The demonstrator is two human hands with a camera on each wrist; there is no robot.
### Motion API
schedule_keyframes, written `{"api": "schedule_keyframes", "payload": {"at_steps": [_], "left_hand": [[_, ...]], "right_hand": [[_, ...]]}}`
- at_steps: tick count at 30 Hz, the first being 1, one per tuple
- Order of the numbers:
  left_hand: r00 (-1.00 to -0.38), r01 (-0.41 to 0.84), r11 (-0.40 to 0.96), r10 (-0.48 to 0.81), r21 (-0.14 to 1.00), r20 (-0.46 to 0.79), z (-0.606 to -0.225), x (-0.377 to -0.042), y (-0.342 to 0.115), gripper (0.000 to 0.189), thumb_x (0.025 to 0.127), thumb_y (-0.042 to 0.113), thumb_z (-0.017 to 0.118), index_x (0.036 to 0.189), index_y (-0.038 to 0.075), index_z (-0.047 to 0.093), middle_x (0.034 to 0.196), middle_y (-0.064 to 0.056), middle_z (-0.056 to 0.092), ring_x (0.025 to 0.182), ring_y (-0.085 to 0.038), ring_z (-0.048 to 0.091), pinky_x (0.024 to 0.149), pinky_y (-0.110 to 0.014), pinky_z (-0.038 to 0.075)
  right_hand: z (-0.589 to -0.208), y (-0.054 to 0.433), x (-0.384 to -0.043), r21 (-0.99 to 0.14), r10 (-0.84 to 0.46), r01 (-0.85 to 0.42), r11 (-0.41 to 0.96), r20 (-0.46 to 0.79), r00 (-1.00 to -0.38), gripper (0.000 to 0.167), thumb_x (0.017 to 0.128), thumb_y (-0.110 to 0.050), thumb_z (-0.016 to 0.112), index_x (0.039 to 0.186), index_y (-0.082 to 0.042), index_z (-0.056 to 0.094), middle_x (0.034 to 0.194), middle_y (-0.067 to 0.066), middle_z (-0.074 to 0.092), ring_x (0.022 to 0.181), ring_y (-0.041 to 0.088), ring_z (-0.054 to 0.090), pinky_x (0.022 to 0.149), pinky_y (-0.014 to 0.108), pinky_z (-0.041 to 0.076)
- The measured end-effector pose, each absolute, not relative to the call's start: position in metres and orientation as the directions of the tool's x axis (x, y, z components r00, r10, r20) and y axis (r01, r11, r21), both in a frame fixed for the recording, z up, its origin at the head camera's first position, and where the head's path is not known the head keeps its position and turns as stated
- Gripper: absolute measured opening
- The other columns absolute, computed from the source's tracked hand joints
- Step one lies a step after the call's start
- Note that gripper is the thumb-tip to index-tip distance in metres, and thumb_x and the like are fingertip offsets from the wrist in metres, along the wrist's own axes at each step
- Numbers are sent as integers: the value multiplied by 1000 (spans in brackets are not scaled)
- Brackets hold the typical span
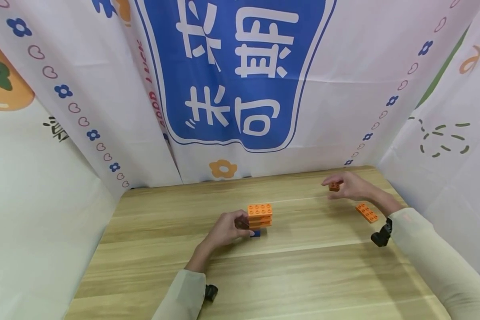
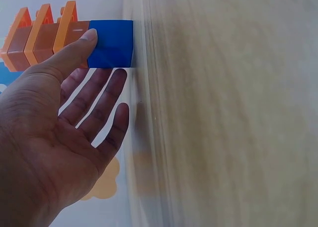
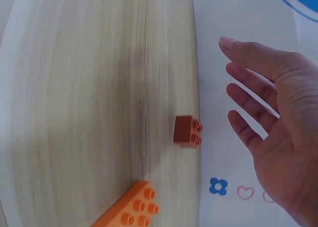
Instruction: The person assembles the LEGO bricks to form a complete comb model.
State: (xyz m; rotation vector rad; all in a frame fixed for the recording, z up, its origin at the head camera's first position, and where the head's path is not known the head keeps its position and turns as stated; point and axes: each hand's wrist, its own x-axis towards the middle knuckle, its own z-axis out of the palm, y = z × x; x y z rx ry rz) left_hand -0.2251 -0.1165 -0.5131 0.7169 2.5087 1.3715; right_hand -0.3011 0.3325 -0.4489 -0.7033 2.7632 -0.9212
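A tower of toy building bricks (image 1: 260, 210) stands on the wooden table, a blue brick (image 2: 112, 44) at its base and orange plates alternating with darker orange-brown bricks above. My left hand (image 1: 227, 229) holds the tower low down from its left side. In the left wrist view the thumb lies on the blue brick, and the lower fingers are spread loosely. Far to the right, my right hand (image 1: 350, 186) is over a small orange-brown brick (image 3: 186, 131), fingers apart. The right wrist view shows that brick on the table, apart from the fingertips.
An orange studded plate (image 1: 366, 212) lies on the table (image 1: 304, 275) near the right wrist. Behind the table's far edge hangs a white printed cloth (image 1: 332, 133), with more cloth along both sides.
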Motion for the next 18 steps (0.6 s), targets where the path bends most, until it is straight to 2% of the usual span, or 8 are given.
{"api": "schedule_keyframes", "payload": {"at_steps": [10, 14, 18], "left_hand": [[-870, 309, 463, 491, 831, 50, -511, -224, -116, 27, 89, 12, 88, 112, 10, 73, 106, -2, 76, 96, -16, 74, 84, -28, 61], [-866, 317, 453, 496, 833, 60, -512, -224, -116, 26, 89, 12, 87, 111, 9, 72, 106, -4, 76, 96, -18, 74, 84, -30, 62], [-867, 322, 452, 494, 832, 67, -512, -224, -117, 27, 89, 12, 87, 111, 9, 73, 105, -4, 76, 95, -17, 74, 83, -29, 62]], "right_hand": [[-460, 350, -311, -565, -480, -427, 706, 62, -875, 39, 88, -8, 87, 124, 1, 75, 121, 19, 75, 106, 40, 69, 99, 65, 50], [-463, 353, -313, -566, -483, -433, 701, 70, -873, 35, 87, -4, 87, 119, 1, 77, 115, 17, 76, 105, 39, 69, 96, 65, 51], [-466, 356, -316, -559, -467, -421, 715, 67, -882, 34, 87, -4, 86, 120, 2, 76, 118, 18, 76, 109, 40, 68, 97, 64, 51]]}}
